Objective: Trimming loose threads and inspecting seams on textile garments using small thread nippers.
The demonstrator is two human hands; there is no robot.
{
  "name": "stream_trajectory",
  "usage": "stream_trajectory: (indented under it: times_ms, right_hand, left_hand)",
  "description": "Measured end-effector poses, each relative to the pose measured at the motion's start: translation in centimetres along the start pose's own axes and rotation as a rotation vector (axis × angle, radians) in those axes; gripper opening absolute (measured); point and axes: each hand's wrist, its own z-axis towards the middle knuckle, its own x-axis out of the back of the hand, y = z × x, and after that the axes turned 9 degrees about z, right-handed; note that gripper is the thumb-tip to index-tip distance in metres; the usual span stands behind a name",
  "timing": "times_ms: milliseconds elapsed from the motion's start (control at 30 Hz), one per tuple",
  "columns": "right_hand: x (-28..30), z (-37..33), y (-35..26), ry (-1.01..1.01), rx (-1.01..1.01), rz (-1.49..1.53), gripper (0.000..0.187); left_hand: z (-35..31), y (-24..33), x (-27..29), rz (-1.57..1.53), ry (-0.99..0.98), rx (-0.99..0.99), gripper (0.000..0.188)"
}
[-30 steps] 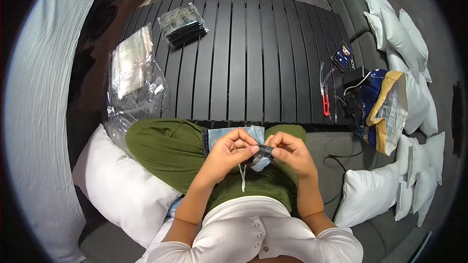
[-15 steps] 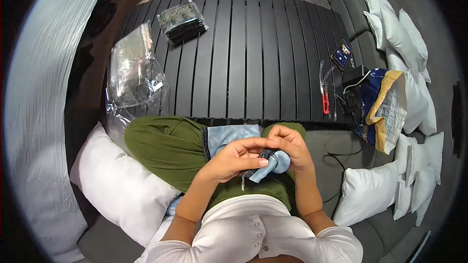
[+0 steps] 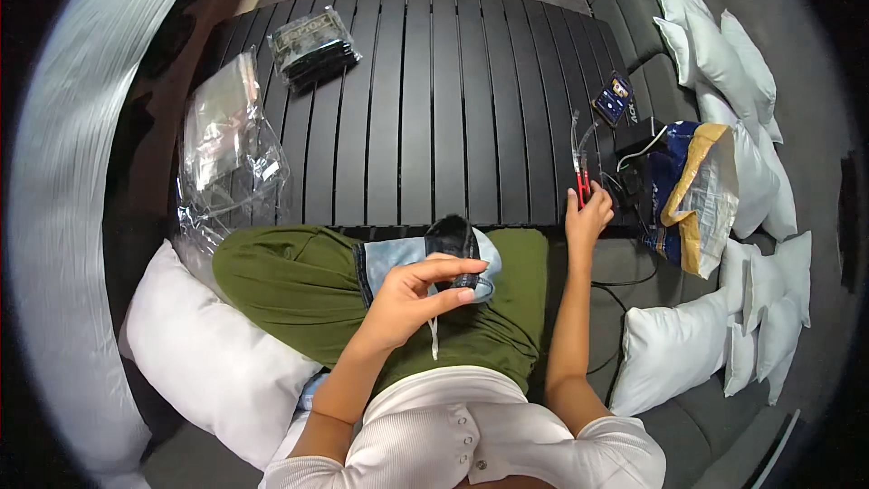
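Observation:
My left hand pinches a small light-blue denim-look cloth piece with dark edging, held above my lap between thumb and fingers. A dark, open-looking fold of it rises past the fingertips, and a white cord hangs below. Across my thigh lies more light-blue cloth with a dark border. At the table's near right edge, my right hand has thumb and fingers closed around a slim red-handled tool, which looks like thread snips. Thin clear strips lie just beyond it.
The black slatted table stands ahead. On its left are a packaged dark stack and clear plastic bags. A phone, cables and a blue-and-tan bag sit at the right. White pillows flank me.
My right hand has left the cloth and reached right and forward to the red-handled tool. My left hand keeps the cloth alone. The view has shifted slightly.

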Motion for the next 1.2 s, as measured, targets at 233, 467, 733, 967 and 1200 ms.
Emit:
stream_trajectory:
  times_ms: [233, 467, 733, 967, 1200]
  right_hand:
    - [-0.6, 0.7, 2.3, -0.047, -0.178, -0.11, 0.037]
    - [1.1, 1.5, 2.8, -0.037, -0.069, -0.226, 0.022]
    - [2.2, 2.9, 3.8, -0.019, -0.063, -0.117, 0.017]
    - [5.3, 2.1, -0.8, 0.007, -0.56, 1.174, 0.016]
    - [7.1, 0.3, -5.6, -0.317, -0.579, 1.78, 0.033]
  left_hand:
    - [0.1, -0.3, 0.0, 0.421, 0.249, -0.251, 0.027]
    - [0.6, 0.4, -0.1, 1.086, 0.476, -0.449, 0.026]
    - [0.8, -0.6, 0.1, 0.638, 0.338, -0.42, 0.026]
    - [0.2, 0.0, 0.3, 0.034, 0.277, -0.09, 0.028]
    - [-0.1, 0.5, 0.2, -0.058, 0.189, -0.069, 0.032]
